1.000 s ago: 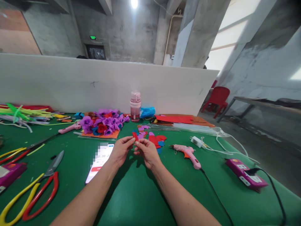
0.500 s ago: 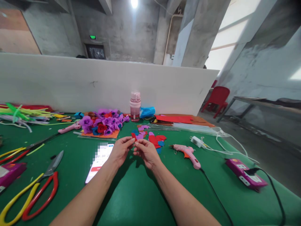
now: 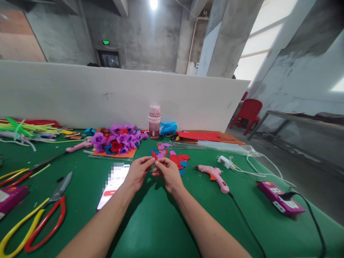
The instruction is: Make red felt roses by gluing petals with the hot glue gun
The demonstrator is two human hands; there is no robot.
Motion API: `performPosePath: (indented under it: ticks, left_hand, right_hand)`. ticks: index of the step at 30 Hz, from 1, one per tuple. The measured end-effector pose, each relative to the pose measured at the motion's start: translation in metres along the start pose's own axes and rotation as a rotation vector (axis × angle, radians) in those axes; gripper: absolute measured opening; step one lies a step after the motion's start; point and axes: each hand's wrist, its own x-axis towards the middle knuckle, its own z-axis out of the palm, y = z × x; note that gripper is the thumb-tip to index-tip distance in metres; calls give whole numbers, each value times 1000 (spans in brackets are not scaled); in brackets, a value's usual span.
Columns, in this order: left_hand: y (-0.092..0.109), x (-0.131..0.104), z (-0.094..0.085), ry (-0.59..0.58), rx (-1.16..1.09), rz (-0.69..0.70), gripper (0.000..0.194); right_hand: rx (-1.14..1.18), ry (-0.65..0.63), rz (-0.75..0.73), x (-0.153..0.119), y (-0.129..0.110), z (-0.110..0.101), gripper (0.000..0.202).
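Between my fingertips, at the middle of the view, is a small red paper piece [image 3: 154,155]. My left hand [image 3: 139,172] pinches it from the left, and my right hand [image 3: 168,174] pinches it from the right, the fingertips of both nearly touching. Just beyond them lie loose purple petals [image 3: 161,154], red petals [image 3: 176,159] and blue bits. A heap of purple, red and blue paper flowers [image 3: 123,139] rests on an orange sheet, back left of my hands. A lit phone [image 3: 114,183] is beside my left wrist.
On the green table [image 3: 153,222] are a pink glue gun [image 3: 213,175] at right, a purple power block [image 3: 279,199], a white plug [image 3: 226,162], large scissors [image 3: 55,202] at left, coloured strips [image 3: 27,129], and a pink bottle [image 3: 154,122] before a white partition.
Both hands stay almost in place, and the red piece between the fingertips has tilted and shifted slightly to the right.
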Motion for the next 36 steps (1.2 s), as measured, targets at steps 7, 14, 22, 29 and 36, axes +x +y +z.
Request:
performPosePath:
  ticks: [7,14,22,29,36]
  left_hand:
    - [1,0,0,-3,23,0,27]
    - [4,0,0,-11,-12,5,26]
    - [7,-1,0,-31,-26,-13,25]
    - [10,-4,2,-44,-34,8,25]
    - [9,-3,2,-54,-47,29,25]
  right_hand:
    - [-2,-18,47,0,3,0,29]
    - [65,-96,152,0,2,-3,36]
    - [139,-161,224,-3,0,-3,32]
    - [160,-209,226,-2,0,-3,31]
    - [135,-213,210,-1,1,-5,32]
